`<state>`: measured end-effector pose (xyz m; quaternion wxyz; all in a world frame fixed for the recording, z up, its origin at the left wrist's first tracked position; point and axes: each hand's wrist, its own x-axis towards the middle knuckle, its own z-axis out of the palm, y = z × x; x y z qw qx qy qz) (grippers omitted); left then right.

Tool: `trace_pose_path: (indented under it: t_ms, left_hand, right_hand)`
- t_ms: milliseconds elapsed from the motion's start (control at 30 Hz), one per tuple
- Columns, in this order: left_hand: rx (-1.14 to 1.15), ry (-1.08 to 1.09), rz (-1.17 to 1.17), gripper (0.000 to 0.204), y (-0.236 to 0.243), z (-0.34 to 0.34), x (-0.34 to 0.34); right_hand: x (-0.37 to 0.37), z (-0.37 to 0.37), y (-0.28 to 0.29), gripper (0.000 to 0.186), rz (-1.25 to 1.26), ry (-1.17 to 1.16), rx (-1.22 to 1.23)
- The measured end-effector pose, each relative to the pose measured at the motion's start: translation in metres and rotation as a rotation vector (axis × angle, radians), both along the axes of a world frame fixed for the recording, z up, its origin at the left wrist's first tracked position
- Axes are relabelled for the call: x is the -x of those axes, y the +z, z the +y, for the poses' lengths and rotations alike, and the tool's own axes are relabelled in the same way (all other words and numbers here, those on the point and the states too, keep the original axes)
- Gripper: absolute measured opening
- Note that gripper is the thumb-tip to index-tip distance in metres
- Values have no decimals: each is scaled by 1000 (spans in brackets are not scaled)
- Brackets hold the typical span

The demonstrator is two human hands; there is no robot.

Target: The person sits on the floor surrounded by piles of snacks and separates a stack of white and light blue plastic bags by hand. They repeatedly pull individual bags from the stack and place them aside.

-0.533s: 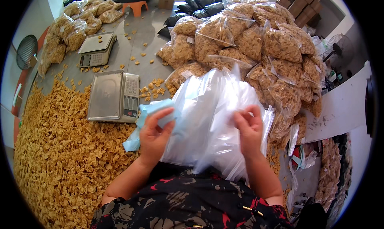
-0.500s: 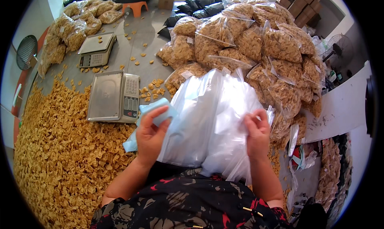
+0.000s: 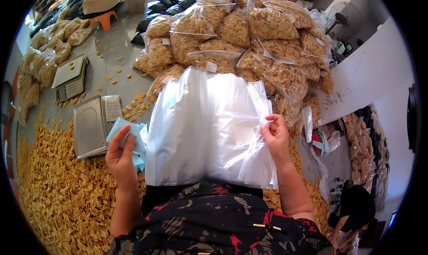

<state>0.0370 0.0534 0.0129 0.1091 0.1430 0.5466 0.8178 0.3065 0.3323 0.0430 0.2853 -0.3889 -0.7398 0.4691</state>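
A stack of clear plastic bags (image 3: 178,134) lies spread across my lap, fanned into two halves with a shiny right side. My right hand (image 3: 276,141) is closed at the stack's right edge, pinching bag edges between thumb and fingers. Off the left side of the stack, my left hand (image 3: 122,166) is closed on a light blue paper strip (image 3: 133,141). The strip is folded and hangs down beside the bags, with a small white patch near them. Whether anything small sits on my left fingertips cannot be made out.
Loose brown dried slices (image 3: 67,188) cover the floor at left. Two weighing scales (image 3: 87,125) stand beyond them. A heap of filled clear bags (image 3: 232,30) rises ahead, with a fan (image 3: 342,19) behind. Another person (image 3: 354,208) bends at lower right.
My left hand has moved left, away from the bags, with the blue paper strip. The bag stack lies flatter and more spread. The whole view has turned to the right.
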Motion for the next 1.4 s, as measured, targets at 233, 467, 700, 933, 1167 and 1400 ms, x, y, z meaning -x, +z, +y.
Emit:
trace_pose_path:
  t_ms: [233, 467, 700, 933, 1167, 1400]
  left_hand:
    - [-73, -26, -50, 29, -8, -6, 14]
    - [-150, -75, -30, 36, 14, -1, 8]
    - [-204, -48, -18, 24, 42, -18, 14]
    - [-46, -284, -8, 27, 55, -18, 4]
    - [-67, -189, -106, 29, 47, -27, 10]
    - [62, -176, 97, 28, 67, -65, 22]
  right_hand:
    - [-17, 5, 21, 30, 157, 13, 310]
    - [-31, 29, 22, 34, -477, 268, 77]
    - [70, 7, 72, 12, -315, 283, -459]
    - [190, -105, 61, 51, 155, 1096, -20]
    - [216, -125, 45, 51, 372, 1214, 256]
    - [241, -131, 53, 57, 358, 1355, 415]
